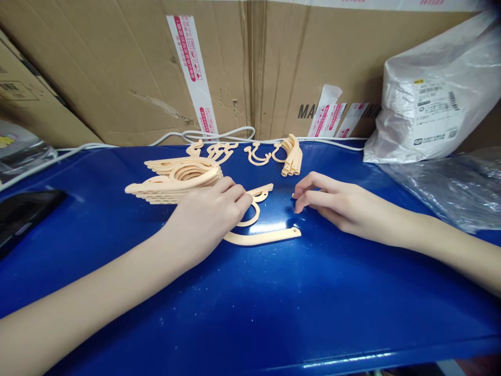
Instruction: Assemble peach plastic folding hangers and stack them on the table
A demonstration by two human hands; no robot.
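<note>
My left hand (pixel 213 214) is closed on a cream plastic folding-hanger part, its ring (pixel 254 215) and a short arm (pixel 266 188) showing past the fingers. A long curved hanger arm (pixel 266 238) with a hole at its end runs out from below the hand along the blue table. To the right, above the table, my right hand (pixel 332 201) has curled fingers; a tiny cream spot shows at the fingertips, too small to name. A stack of similar hanger parts (pixel 168 188) lies left of my left hand, partly hidden by it.
Loose hooks (pixel 221 151), more hooks (pixel 258 155) and a bundle of curved arms (pixel 293 156) lie at the back. A white cable (pixel 332 142) runs along cardboard boxes (pixel 133 73). A plastic parcel (pixel 422 104) stands right; a black object (pixel 29 214) lies left.
</note>
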